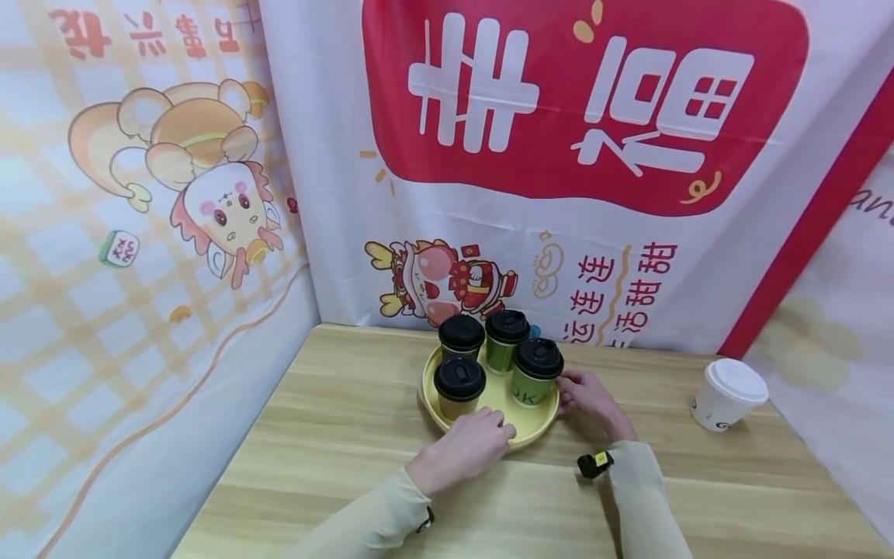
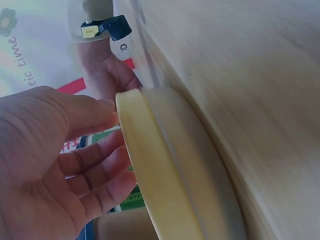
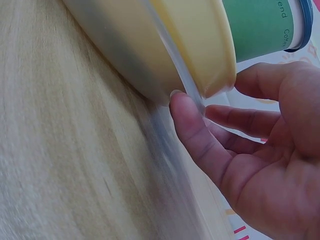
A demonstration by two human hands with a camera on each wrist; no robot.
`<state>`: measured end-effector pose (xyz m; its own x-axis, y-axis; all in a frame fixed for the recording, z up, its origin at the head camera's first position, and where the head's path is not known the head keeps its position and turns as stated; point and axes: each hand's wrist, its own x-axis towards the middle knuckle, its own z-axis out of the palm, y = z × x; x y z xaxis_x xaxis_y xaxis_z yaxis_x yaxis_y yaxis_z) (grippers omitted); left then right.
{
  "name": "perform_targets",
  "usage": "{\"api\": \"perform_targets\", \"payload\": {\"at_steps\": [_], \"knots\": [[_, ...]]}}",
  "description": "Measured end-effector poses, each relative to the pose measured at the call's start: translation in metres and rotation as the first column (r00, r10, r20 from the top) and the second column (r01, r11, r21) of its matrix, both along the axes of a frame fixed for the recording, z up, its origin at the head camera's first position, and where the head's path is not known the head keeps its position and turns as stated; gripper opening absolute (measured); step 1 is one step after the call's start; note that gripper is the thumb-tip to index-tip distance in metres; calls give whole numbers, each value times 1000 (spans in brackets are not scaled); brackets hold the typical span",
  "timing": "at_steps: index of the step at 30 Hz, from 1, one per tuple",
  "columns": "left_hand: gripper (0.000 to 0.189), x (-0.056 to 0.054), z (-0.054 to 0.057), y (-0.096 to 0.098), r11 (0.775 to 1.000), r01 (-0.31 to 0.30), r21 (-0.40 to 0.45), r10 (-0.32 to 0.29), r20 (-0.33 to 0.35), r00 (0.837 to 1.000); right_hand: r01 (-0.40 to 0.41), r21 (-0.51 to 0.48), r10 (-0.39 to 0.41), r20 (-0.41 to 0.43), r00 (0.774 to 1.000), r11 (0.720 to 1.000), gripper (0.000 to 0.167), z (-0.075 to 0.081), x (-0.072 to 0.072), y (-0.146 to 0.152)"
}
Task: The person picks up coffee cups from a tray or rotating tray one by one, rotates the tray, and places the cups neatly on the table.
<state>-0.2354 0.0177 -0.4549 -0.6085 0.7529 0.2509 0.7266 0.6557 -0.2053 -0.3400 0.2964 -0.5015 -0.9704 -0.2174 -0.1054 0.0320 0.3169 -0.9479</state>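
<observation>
A round yellow tray [image 1: 528,425] on a paler base carries several paper coffee cups with black lids. A brown cup [image 1: 458,405] stands at its front left and a green cup [image 1: 533,388] at its right; two more stand behind. My left hand [image 1: 466,449] is at the front rim, its thumb and bent fingertips touching the edge; in the left wrist view the rim [image 2: 150,165] hides the fingertips. At the right side my right hand [image 1: 590,400] pinches the tray, thumb [image 3: 187,120] low by the seam above the base and index finger up at the rim.
A white cup with a white lid [image 1: 733,394] stands alone at the right of the wooden table [image 1: 335,450]. Printed cloths [image 1: 335,155] hang along the back and sides. A small blue object [image 1: 535,331] shows behind the cups.
</observation>
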Motion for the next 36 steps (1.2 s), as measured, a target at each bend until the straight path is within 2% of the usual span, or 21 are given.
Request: {"api": "perform_targets", "payload": {"at_steps": [8,13,18,28,36], "knots": [[11,-5,-2,9,1000,-25,8,24,53,998,-11,-16,11,-13,1000,1000,35,7,-3,-1],[6,-6,-4,10,999,-39,-6,39,51,998,-13,-15,13,-3,1000,1000,35,8,-4,-3],[13,-6,-3,8,999,-43,-17,44,59,997,-12,-28,12,-9,1000,1000,34,9,-4,-3],[17,-6,-7,-9,998,-35,-44,38,55,998,-21,-20,21,-3,1000,1000,37,9,0,-4],[22,-4,-3,-23,998,-35,-54,38,58,998,-18,-37,18,-4,1000,999,36,5,2,-2]]}}
